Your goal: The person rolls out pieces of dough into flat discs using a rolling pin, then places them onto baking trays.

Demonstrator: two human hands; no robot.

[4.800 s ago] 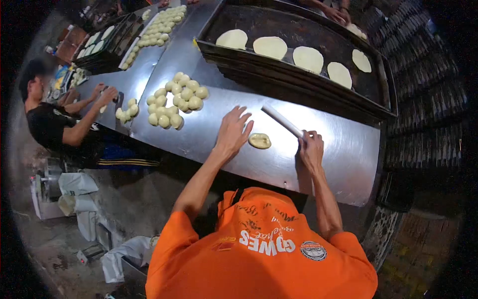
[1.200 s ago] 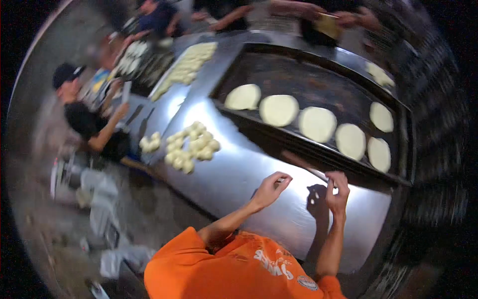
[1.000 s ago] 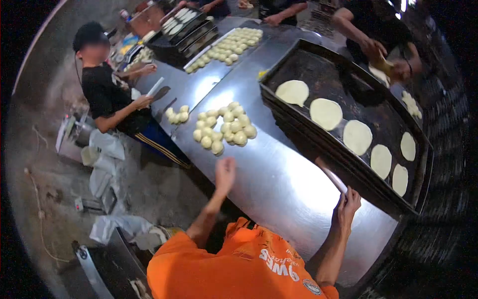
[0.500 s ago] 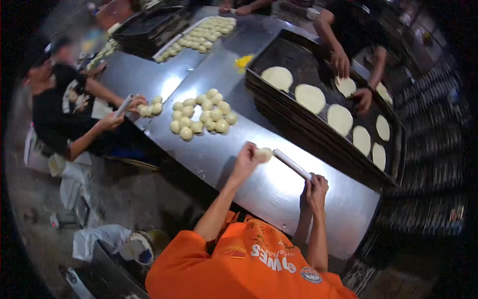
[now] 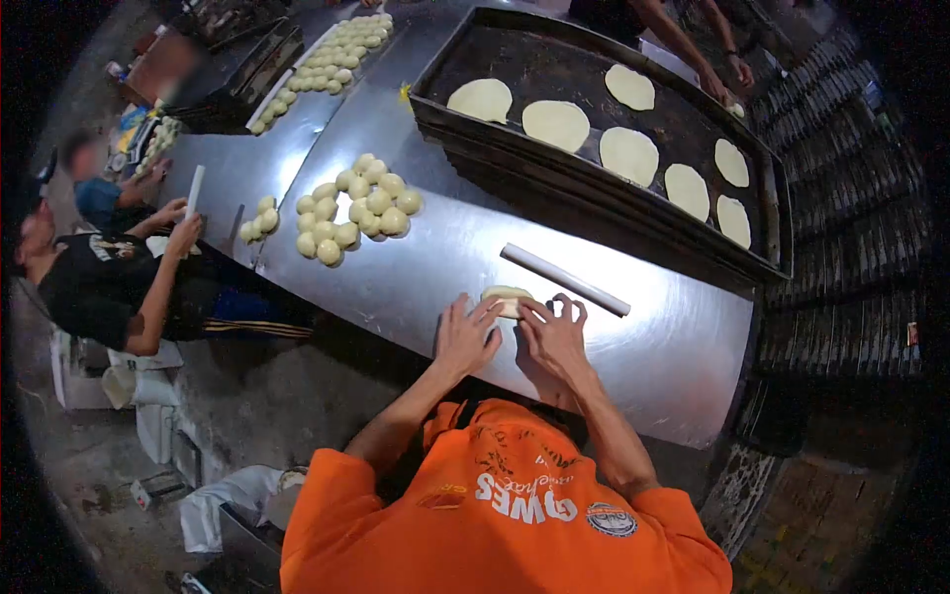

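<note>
A small flattened piece of dough (image 5: 508, 298) lies on the metal table, between my two hands. My left hand (image 5: 465, 337) has its fingertips on the dough's left part and near edge, with the fingers spread. From the right, my right hand (image 5: 556, 332) touches the dough's edge with thumb and forefinger, its other fingers apart. Just beyond the hands a pale rolling pin (image 5: 565, 279) rests on the table, untouched. A cluster of round dough balls (image 5: 378, 202) sits to the left of it.
A stacked dark tray (image 5: 782, 213) with several flat dough rounds (image 5: 628, 156) stands beyond the pin. Co-workers are at the left (image 5: 94, 282) and behind the tray (image 5: 683, 49). More dough balls (image 5: 336, 57) lie far left. The table's near edge (image 5: 396, 348) is close to me.
My right hand has let go of the rolling pin, which now lies on the table. Both hands have come together at the dough, now on the table. The view has shifted right.
</note>
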